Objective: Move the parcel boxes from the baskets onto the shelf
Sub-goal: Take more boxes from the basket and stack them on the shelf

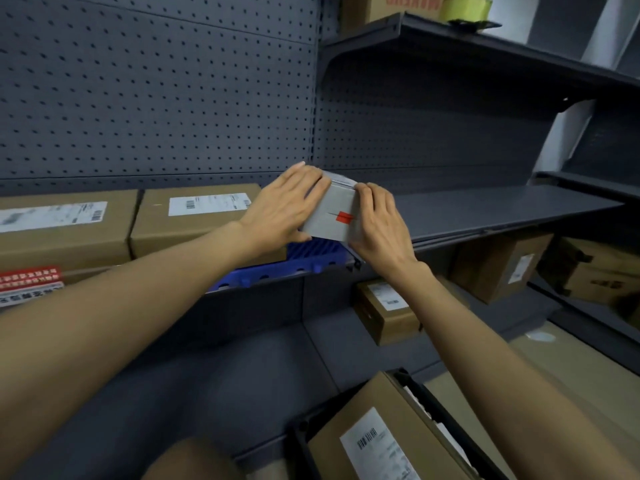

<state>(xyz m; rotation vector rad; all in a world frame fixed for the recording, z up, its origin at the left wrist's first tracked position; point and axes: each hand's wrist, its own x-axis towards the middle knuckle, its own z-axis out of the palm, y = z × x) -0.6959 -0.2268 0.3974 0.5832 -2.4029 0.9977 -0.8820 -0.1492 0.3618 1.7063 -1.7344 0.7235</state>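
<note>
Parcel box (332,213), small and grey with a red mark, sits clasped between both hands at the shelf (485,209) edge: left hand (287,206) wraps its left side, right hand (377,223) curls round its right. Brown boxes (194,216) lie left of the grip, a blue basket (298,261) just beneath.

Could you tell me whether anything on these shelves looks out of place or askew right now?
Only the small grey box stands out: it sits tilted above a blue basket at the shelf edge, held between the left hand and right hand. The brown boxes beside it lie square.
</note>
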